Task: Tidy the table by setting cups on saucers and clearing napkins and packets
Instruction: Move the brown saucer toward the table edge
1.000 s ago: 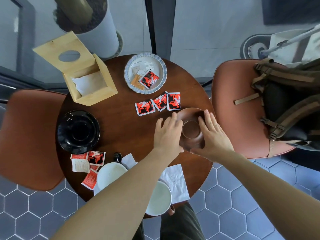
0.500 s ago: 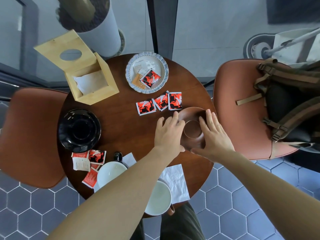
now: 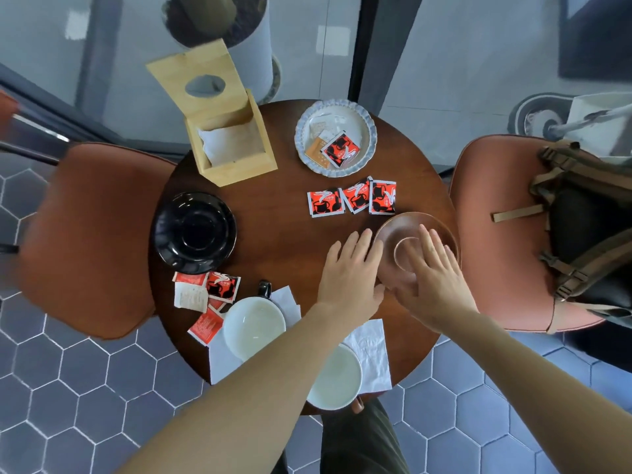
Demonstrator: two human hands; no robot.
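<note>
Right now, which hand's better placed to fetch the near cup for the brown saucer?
Left, probably. The left hand sits nearer the near cup; the right hand lies flat on the brown saucer and can steady it.

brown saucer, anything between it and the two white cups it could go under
Nothing visible stands between. Both hands, left hand and right hand, lie on the brown saucer; bare tabletop and the person's forearms lead back to the white cups, which sit on napkins.
</note>
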